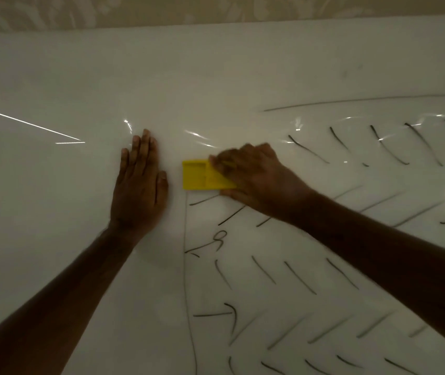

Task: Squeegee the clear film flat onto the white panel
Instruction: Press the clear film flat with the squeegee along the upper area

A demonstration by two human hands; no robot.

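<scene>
Yellow squeegee is being gripped by the right hand on the film; the left hand is pressing flat, fingers straight.

Beyond the far edge of what I work on runs a strip of beige patterned surface with a faint pale leaf-like design, too dim and blurred for me to tell whether it is floor or wall. Black pen strokes, short and slanted in rows, lie well below that strip, toward my right.
</scene>
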